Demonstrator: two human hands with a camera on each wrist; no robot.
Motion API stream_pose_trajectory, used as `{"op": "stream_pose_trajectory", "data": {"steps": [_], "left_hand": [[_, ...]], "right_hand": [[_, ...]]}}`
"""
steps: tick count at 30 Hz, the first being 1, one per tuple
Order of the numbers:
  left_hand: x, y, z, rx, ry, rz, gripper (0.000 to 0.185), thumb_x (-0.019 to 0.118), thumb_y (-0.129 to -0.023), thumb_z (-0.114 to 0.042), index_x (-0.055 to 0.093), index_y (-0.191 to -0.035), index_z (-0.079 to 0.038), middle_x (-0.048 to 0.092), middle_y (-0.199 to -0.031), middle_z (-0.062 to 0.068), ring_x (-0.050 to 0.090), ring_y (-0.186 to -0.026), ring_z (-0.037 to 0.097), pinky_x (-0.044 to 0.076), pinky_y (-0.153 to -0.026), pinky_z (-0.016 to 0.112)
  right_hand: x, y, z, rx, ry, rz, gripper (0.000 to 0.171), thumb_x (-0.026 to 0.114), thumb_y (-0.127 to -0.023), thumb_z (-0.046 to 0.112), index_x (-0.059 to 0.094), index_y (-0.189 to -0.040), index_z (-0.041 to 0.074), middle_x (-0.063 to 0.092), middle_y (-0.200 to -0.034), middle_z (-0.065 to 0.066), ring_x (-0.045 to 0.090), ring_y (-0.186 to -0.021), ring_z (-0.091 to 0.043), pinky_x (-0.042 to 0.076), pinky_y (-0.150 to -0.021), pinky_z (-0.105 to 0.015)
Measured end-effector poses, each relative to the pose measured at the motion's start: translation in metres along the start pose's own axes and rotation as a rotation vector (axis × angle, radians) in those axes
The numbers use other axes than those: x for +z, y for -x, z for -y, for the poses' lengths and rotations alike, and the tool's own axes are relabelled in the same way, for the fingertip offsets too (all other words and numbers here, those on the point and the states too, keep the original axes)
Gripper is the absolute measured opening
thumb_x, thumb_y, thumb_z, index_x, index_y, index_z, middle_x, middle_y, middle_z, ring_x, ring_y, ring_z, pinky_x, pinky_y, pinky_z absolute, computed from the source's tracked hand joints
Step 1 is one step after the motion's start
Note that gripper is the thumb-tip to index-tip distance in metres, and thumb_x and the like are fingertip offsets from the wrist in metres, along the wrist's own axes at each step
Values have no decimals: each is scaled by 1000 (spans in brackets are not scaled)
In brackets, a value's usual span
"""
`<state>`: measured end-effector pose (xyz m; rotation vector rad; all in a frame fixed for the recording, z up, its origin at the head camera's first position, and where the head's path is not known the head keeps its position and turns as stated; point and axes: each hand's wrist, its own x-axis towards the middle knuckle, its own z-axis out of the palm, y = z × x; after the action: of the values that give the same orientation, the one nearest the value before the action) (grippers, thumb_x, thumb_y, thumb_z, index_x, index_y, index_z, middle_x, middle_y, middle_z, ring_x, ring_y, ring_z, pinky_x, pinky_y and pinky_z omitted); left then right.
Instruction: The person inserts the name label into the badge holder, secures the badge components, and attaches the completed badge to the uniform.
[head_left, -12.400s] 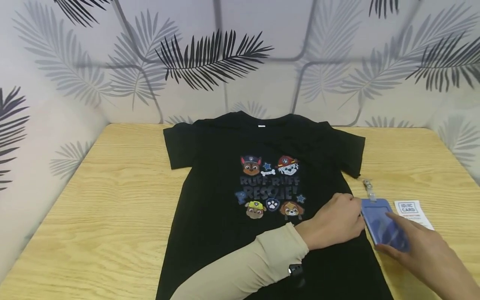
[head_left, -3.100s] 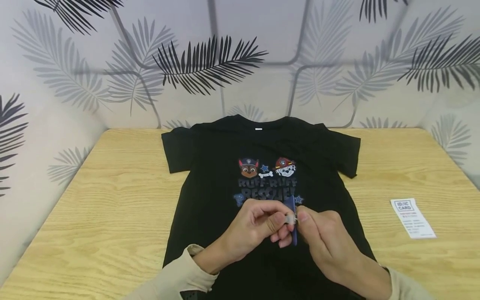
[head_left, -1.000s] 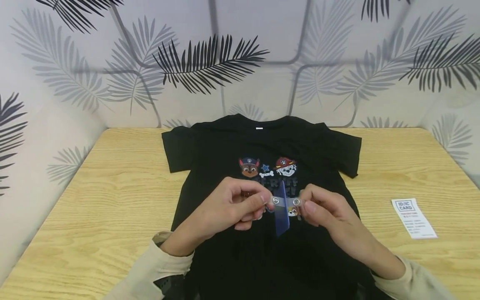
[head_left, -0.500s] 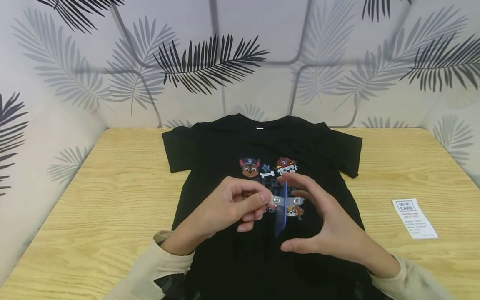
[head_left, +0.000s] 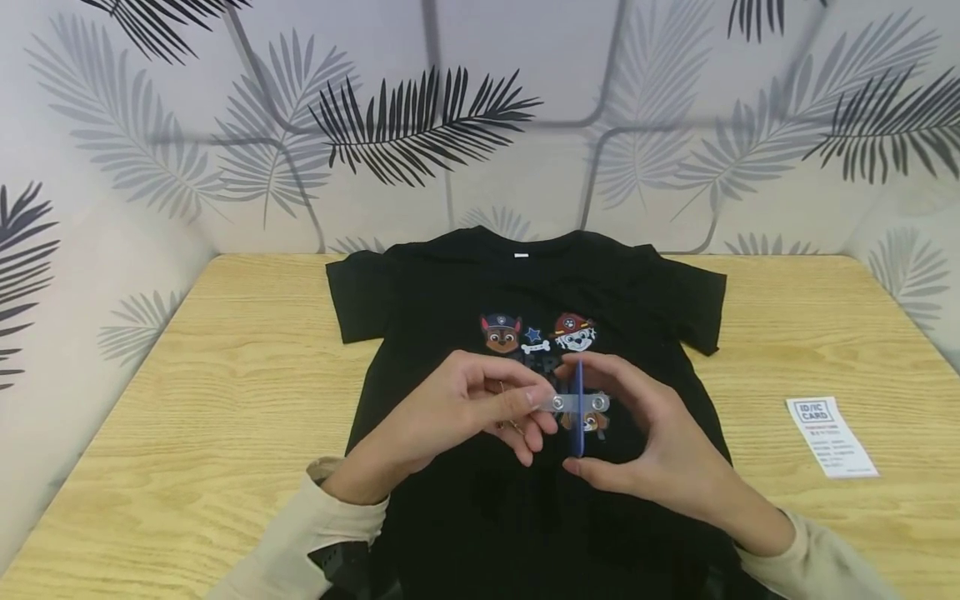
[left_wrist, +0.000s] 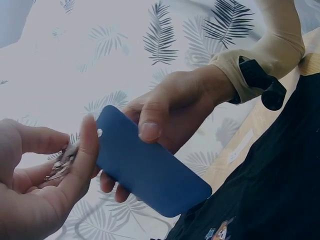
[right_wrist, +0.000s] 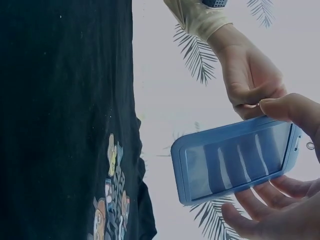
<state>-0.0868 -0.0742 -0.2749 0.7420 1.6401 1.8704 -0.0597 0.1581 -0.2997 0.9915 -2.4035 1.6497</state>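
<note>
Badge holder edge-on over shirt
Left hand (head_left: 480, 408) pinches the strap (head_left: 577, 403); right hand (head_left: 645, 433) grips the holder (head_left: 577, 417); both hide the shirt (head_left: 450, 317) print.

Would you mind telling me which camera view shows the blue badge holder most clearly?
The right wrist view: it shows the blue badge holder face-on, with its clear window, between the fingers of the right hand. The left wrist view shows only its plain back. The head view shows it edge-on, a thin strip between both hands.
</note>
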Motion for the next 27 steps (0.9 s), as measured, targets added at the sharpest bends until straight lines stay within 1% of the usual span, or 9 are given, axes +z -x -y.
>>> {"op": "stream_pose_trajectory", "data": {"steps": [3,5,8,11,17,23,27], "left_hand": [[-3,0,-1,-8,16,-25,23,54,-97,-2,59,-114,13,69,-95,25,71,-78,23,57,-79,48],[-5,0,-1,-11,26,-51,23,55,-96,0,59,-114,14,69,-96,24,71,-82,25,55,-83,48],[-6,0,-1,-7,40,-82,24,55,-95,3,57,-115,16,70,-97,23,71,-85,26,54,-87,45],[-7,0,-1,-5,43,-98,24,54,-95,4,56,-114,18,70,-97,22,72,-84,24,54,-87,44],[-7,0,-1,-2,27,-111,23,56,-94,4,58,-112,17,70,-96,22,72,-83,25,55,-83,44],[-7,0,-2,-10,3,-120,21,58,-93,3,60,-111,14,70,-94,22,72,-83,28,54,-83,49],[-8,1,-3,-19,-11,-127,21,59,-93,2,61,-111,13,71,-94,22,72,-83,28,53,-84,52]], "right_hand": [[-2,-1,-1,-9,11,-5,82,85,-65,-5,46,-137,5,57,-126,-10,58,-114,-17,44,-98,-20],[-2,-2,-2,-3,23,-4,82,85,-65,-5,46,-137,4,57,-126,-8,57,-115,-16,44,-99,-20],[-3,-2,-3,8,36,-6,82,85,-65,-4,46,-137,4,57,-127,-6,57,-116,-15,43,-100,-21],[-3,-2,-5,3,44,-13,83,86,-65,-3,46,-137,7,57,-128,-6,57,-117,-15,43,-101,-21],[-2,-1,-5,-16,53,-32,84,86,-65,-3,47,-138,12,57,-128,-5,58,-115,-16,44,-98,-19],[-2,-1,-5,-15,58,-33,85,87,-64,-3,47,-138,11,58,-128,-5,57,-115,-13,44,-98,-18],[-2,0,-5,-19,63,-33,85,87,-64,-3,48,-138,9,58,-127,-10,58,-115,-13,43,-98,-18]]}}
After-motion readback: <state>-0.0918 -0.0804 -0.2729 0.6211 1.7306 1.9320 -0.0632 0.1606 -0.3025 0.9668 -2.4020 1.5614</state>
